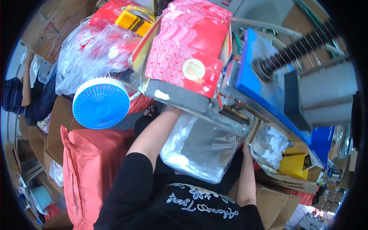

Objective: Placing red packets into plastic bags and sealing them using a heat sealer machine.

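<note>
A stack of clear plastic bags lies across my lap, below the front edge of a grey-fronted work stand. My left hand reaches under that edge at the upper left of the bags, and its fingers are hidden. At the right side of the bags is my right hand, close to the stand's frame, with its fingers mostly out of sight. Whether either hand grips anything does not show. On the stand, above the bags, lies a pile of red and pink patterned printed bags with a round pale emblem.
Right of the pile stands a blue machine plate with a spring-wound shaft. A blue and white fan and a red woven sack are at left. A yellow container sits right. Another person's arm shows far left.
</note>
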Action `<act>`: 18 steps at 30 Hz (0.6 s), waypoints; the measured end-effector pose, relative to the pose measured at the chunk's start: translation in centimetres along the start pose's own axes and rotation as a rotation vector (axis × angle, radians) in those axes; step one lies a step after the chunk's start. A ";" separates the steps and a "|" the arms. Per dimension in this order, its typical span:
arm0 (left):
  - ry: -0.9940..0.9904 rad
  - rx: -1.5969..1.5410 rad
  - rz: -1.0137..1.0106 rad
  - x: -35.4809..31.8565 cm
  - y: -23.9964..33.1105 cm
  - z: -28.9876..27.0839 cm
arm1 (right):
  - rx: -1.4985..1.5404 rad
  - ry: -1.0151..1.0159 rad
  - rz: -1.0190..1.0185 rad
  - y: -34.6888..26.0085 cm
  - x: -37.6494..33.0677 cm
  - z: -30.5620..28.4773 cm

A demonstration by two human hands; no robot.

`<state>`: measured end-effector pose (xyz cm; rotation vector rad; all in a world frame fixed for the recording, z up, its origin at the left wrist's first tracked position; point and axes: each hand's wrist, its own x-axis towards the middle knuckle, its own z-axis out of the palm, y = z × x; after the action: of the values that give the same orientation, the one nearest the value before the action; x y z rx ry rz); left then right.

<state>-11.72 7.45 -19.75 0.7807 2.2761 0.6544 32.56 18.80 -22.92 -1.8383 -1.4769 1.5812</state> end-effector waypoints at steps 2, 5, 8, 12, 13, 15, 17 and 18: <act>-0.004 -0.016 -0.003 0.2 1.0 1.3 | 0.031 -0.019 0.032 -0.4 0.4 -0.5; -0.007 -0.036 -0.008 0.2 2.2 2.9 | 0.070 -0.054 0.090 -1.0 0.9 -1.5; -0.013 -0.069 -0.009 0.5 2.6 3.9 | 0.094 -0.084 0.144 -1.3 1.5 -2.5; -0.018 -0.132 0.004 1.2 2.2 4.0 | 0.119 -0.105 0.209 0.1 1.7 -3.4; -0.018 -0.152 0.010 1.4 2.0 3.8 | 0.127 -0.098 0.216 0.8 1.5 -3.5; -0.009 -0.205 0.027 1.4 1.4 3.8 | 0.140 -0.056 0.202 2.3 0.5 -3.1; 0.006 -0.274 0.048 1.1 0.5 3.6 | 0.147 0.073 0.154 3.3 -1.4 -1.9; 0.020 -0.321 0.063 0.8 0.0 3.6 | 0.168 0.129 0.031 3.3 -2.8 -1.0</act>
<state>-9.74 8.85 -22.52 0.6915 2.0976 1.0304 35.41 15.46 -23.60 -1.8373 -1.2270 1.5188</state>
